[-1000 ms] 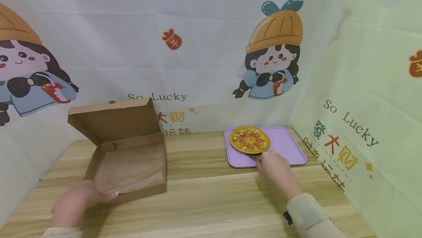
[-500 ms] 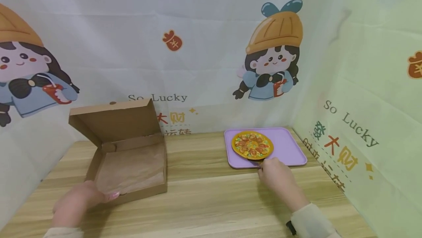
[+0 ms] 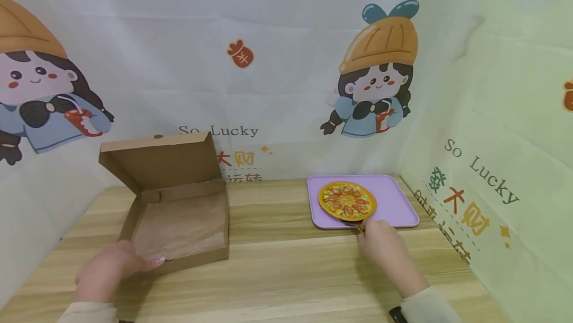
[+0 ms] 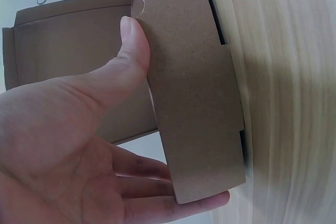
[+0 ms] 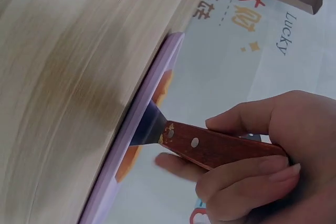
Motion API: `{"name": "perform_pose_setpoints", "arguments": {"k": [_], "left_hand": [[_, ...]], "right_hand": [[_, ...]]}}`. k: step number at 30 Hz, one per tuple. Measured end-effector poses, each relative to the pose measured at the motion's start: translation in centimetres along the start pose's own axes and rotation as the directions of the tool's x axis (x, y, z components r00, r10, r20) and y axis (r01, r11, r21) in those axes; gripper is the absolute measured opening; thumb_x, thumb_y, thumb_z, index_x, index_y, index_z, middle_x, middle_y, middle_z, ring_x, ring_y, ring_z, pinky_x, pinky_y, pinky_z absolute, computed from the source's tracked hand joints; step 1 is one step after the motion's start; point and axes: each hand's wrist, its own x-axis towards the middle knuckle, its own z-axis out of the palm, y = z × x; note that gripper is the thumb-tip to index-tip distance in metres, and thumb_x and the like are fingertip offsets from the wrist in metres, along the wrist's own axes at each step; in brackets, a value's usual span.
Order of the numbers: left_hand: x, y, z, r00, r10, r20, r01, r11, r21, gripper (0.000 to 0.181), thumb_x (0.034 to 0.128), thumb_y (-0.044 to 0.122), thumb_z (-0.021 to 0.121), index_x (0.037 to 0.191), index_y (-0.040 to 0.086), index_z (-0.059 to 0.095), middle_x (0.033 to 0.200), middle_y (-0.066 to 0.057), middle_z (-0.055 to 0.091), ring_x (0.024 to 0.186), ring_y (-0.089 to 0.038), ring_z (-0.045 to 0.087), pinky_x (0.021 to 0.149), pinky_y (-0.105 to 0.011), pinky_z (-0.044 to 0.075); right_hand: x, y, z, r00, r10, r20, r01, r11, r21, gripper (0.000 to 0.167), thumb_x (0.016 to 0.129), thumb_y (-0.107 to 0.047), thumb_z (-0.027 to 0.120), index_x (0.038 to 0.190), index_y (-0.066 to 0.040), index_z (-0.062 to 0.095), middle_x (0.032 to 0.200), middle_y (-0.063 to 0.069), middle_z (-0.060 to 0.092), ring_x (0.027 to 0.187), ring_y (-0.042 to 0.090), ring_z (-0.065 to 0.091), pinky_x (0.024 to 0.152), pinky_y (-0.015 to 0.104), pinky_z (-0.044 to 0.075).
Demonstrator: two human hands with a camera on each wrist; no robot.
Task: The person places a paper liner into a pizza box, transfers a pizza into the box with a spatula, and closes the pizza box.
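From where I sit, the head view shows the person's right hand [image 3: 380, 241] with its fingers wrapped around the reddish-brown, riveted wooden handle [image 5: 226, 148] of a spatula with a dark metal blade [image 5: 149, 127]. The blade crosses the near rim of a pale purple, rectangular, round-cornered tray [image 3: 398, 203] and meets the near edge of a round pizza [image 3: 347, 200] with a golden-orange rim and red, green and yellow topping. I cannot tell how far under it the blade reaches. The pizza is over the left part of the tray, top side up.

Well to the left, I have the left hand [image 3: 112, 263] at the near left corner of a brown cardboard box [image 3: 201, 258]. That hand is spread wide, its thumb laid on the top edge of the front wall and its nearly straight fingers touching the box around the corner. The box's lid [image 3: 170, 163] stands raised at the back, leaning away.

Box and tray both rest on a wood-grain table [image 3: 291, 273], in front of a white printed cloth [image 3: 286, 79] with cartoon figures and lettering.
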Motion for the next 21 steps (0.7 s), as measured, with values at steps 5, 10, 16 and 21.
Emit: {"name": "perform_pose_setpoints", "arguments": {"k": [5,10,16,21], "left_hand": [[0.1,0.1,-0.1,1.000,-0.014,0.005,0.014,1.000,0.003,0.131,0.0801,0.089,0.065,0.144,-0.022,0.042,0.145,-0.049,0.044,0.126,-0.070,0.051,0.091,-0.085,0.045],[0.2,0.0,0.0,1.000,-0.018,0.005,0.018,1.000,0.006,0.131,0.0797,0.090,0.065,0.143,-0.023,0.042,0.144,-0.050,0.045,0.125,-0.071,0.051,0.091,-0.086,0.045],[0.1,0.0,-0.1,1.000,-0.012,-0.002,0.012,1.000,-0.001,0.131,0.0797,0.089,0.066,0.144,-0.022,0.042,0.144,-0.050,0.046,0.125,-0.071,0.051,0.090,-0.086,0.045],[0.1,0.1,-0.1,1.000,-0.002,-0.005,0.002,1.000,0.002,0.130,0.0801,0.088,0.066,0.143,-0.022,0.043,0.143,-0.050,0.047,0.124,-0.070,0.052,0.089,-0.085,0.046]], "right_hand": [[0.0,0.2,-0.3,0.994,0.076,0.082,-0.082,0.994,0.067,0.021,0.100,-0.015,0.064,0.095,0.004,0.068,0.078,0.018,0.066,0.064,0.025,0.060,0.054,0.037,0.051],[0.1,0.4,-0.7,0.994,0.081,0.076,-0.086,0.994,0.065,0.019,0.098,-0.013,0.067,0.099,0.005,0.072,0.082,0.020,0.069,0.068,0.026,0.059,0.057,0.038,0.052],[0.1,0.5,-1.1,0.996,0.061,0.060,-0.065,0.996,0.062,0.019,0.096,-0.009,0.064,0.103,0.006,0.073,0.080,0.018,0.067,0.067,0.025,0.057,0.058,0.036,0.050],[0.0,0.5,-1.1,0.998,0.043,0.043,-0.045,0.998,0.047,0.015,0.096,-0.010,0.065,0.096,0.003,0.073,0.077,0.015,0.066,0.066,0.024,0.056,0.058,0.036,0.050]]}}
